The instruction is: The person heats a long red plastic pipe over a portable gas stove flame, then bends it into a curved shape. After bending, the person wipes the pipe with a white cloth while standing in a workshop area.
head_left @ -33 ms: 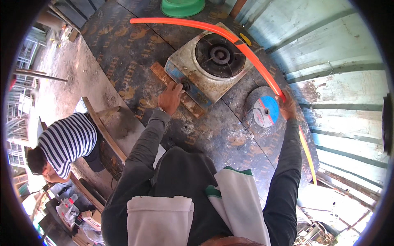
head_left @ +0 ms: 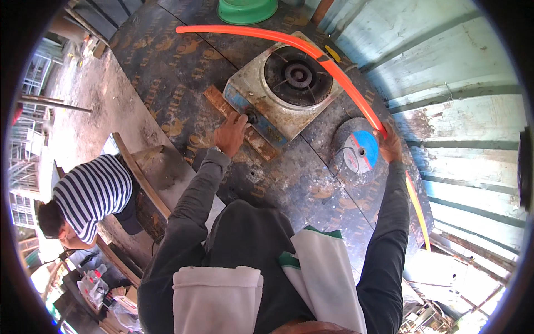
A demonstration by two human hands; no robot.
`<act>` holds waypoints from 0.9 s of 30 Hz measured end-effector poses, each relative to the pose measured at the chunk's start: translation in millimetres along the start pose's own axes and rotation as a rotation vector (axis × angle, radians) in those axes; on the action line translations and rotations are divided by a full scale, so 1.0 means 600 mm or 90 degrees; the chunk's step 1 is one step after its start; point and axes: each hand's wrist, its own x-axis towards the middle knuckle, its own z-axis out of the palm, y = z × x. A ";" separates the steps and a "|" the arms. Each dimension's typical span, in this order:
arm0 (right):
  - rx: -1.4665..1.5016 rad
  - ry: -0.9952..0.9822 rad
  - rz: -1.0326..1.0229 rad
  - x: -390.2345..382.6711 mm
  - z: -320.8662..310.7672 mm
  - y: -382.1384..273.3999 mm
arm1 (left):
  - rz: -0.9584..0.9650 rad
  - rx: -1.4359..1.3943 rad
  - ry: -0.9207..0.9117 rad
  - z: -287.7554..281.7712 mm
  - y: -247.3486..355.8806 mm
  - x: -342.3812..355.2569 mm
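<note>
Green basin (head_left: 247,12) beyond stove (head_left: 286,89); right fingers (head_left: 390,137) grip tube (head_left: 356,96).

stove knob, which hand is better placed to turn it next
Probably the left hand: it is at the stove knob, while the right hand holds the orange tube, farther away.

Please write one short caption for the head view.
Left hand at the knob of a stove, right hand holding an orange pipe.

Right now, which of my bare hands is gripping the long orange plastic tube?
Your right hand, closed around the long orange tube; your left hand is instead at the black knob of the white-and-blue metal stove.
</note>
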 end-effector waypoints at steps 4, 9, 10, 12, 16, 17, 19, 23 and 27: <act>0.049 -0.043 0.072 -0.015 -0.021 -0.011 | -0.060 -0.137 -0.082 -0.097 0.017 0.071; 0.046 -0.086 0.081 -0.025 -0.047 -0.020 | -0.056 -0.116 0.093 -0.100 -0.061 0.284; 0.036 -0.090 0.073 -0.027 -0.053 -0.018 | -0.056 -0.086 0.101 -0.098 -0.069 0.337; 0.031 -0.116 0.107 -0.022 -0.057 -0.036 | -0.007 -0.059 0.110 -0.065 -0.131 0.426; 0.013 -0.157 0.087 -0.002 -0.064 -0.064 | 0.040 0.037 0.048 0.010 -0.263 0.535; 0.032 -0.154 0.097 -0.008 -0.066 -0.064 | 0.037 0.047 0.010 0.019 -0.276 0.553; 0.074 -0.152 0.107 -0.005 -0.062 -0.064 | 0.025 0.077 -0.064 0.030 -0.308 0.582; 0.106 -0.154 0.144 -0.014 -0.068 -0.067 | -0.006 0.149 -0.087 0.043 -0.322 0.623; 0.002 -0.223 0.195 -0.046 -0.087 -0.072 | 0.057 0.109 -0.056 0.047 -0.392 0.611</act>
